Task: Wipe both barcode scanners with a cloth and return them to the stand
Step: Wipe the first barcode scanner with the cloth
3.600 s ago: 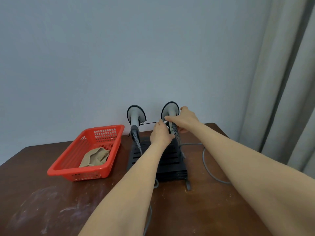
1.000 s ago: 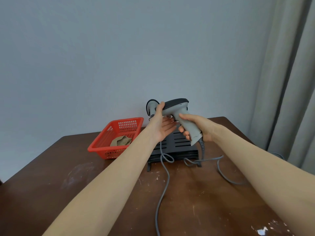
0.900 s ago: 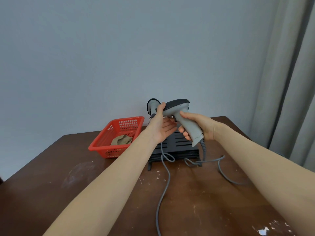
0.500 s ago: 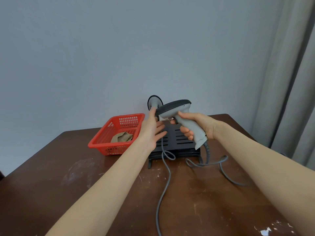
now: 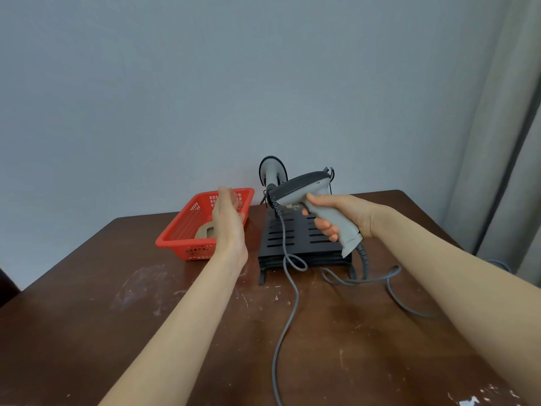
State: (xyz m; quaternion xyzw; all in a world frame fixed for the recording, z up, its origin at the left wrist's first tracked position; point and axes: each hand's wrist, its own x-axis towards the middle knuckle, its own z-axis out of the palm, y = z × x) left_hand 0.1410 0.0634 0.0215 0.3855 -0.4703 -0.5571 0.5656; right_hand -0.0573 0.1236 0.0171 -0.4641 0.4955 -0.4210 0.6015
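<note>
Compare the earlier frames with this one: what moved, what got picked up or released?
The right hand lifted one scanner off the stand and holds it above. The left hand let go of its head and moved left, open, toward the red basket. The other scanner stayed on the stand, the cloth in the basket.

Grey scanner (image 5: 304, 187) aloft over black slotted stand (image 5: 301, 240) — second scanner (image 5: 272, 171) upright at its back; tan cloth (image 5: 202, 233) in red basket (image 5: 181, 218)
</note>
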